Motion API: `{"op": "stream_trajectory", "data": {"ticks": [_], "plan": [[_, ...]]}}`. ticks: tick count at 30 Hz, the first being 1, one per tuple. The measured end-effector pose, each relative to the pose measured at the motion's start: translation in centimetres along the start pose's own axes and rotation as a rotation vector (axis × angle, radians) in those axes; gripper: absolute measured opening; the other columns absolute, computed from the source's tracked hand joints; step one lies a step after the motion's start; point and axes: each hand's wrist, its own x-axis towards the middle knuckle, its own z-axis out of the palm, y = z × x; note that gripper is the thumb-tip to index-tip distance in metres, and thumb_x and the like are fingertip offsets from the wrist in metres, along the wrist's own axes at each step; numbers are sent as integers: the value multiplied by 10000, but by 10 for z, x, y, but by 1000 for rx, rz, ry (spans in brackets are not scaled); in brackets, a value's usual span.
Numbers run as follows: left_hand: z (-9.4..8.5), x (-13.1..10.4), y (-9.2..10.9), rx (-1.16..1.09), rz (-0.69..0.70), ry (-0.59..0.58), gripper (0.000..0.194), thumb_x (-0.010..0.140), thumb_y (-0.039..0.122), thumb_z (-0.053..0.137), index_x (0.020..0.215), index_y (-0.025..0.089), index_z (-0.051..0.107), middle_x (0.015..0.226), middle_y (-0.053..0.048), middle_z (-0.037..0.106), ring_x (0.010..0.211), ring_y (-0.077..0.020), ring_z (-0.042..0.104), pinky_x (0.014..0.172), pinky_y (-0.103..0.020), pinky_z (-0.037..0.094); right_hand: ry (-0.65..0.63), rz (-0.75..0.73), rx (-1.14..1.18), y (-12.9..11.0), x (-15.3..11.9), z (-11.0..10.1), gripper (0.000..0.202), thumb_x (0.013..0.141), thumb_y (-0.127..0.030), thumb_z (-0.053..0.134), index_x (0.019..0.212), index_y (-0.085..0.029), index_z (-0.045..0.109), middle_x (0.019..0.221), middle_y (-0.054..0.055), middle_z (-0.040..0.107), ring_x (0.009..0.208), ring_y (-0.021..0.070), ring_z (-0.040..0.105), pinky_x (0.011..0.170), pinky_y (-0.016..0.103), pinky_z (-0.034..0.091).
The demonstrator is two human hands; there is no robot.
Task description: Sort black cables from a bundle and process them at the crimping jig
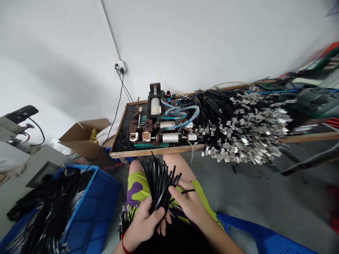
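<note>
A thick bundle of black flat cables [157,180] fans upward over my lap, its loose ends pointing at the bench. My left hand [148,218] is wrapped around the lower part of this bundle, with the thumb pressed across the front. At the bundle's right side, my right hand [189,203] is closed on some of the cables, thumb in front. One cable sticks out to the right across that hand. The fingers of my right hand are partly hidden behind the cables. Silver metal ends show below my left wrist, near my leg.
A wood-edged bench [159,152] ahead carries a pneumatic fixture [169,137] with blue hoses. To its right lies a large pile of black cables with silver metal ends [243,137]. A blue crate [92,208] of cables and a cardboard box [76,139] stand left.
</note>
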Motion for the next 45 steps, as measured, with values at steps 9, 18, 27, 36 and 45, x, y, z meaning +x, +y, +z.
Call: {"op": "stream_trajectory", "data": {"ticks": [9, 18, 27, 36, 45], "plan": [[0, -1, -1, -98, 53, -12, 363, 1090, 562, 662, 1108, 203, 613, 797, -44, 808, 457, -121, 702, 431, -157, 458, -1, 40, 78, -5, -2, -1, 398, 1052, -520, 684, 820, -202, 738, 775, 25, 666, 723, 220, 583, 701, 333, 459], [-3, 0, -5, -150, 69, 3, 310, 1106, 519, 644, 1108, 210, 623, 839, -55, 826, 463, -153, 731, 416, -175, 467, 11, 56, 135, 0, 1, -3, 381, 1011, -495, 743, 763, -209, 702, 735, 18, 661, 698, 211, 577, 670, 324, 421], [-3, 2, -3, -133, 18, 10, 394, 1058, 575, 714, 999, 206, 593, 698, -28, 770, 388, -73, 558, 404, -156, 395, 143, -30, -25, 3, 4, -3, 207, 990, -345, 723, 828, -244, 644, 775, -4, 631, 692, 197, 591, 645, 313, 458], [0, 1, -4, -86, -15, 25, 448, 1005, 610, 772, 968, 234, 533, 634, 18, 710, 368, -60, 485, 382, -160, 335, 433, -585, -664, -21, 11, -28, 327, 991, -84, 681, 1240, -292, 722, 1241, 110, 693, 1106, 307, 695, 912, 484, 576], [4, 6, -3, -67, -85, 55, 488, 955, 645, 814, 997, 230, 561, 651, 14, 723, 363, -61, 488, 382, -164, 321, 221, -583, -681, -63, 0, -31, 407, 957, 44, 503, 995, -271, 758, 1029, 17, 772, 931, 230, 709, 897, 474, 465]]}}
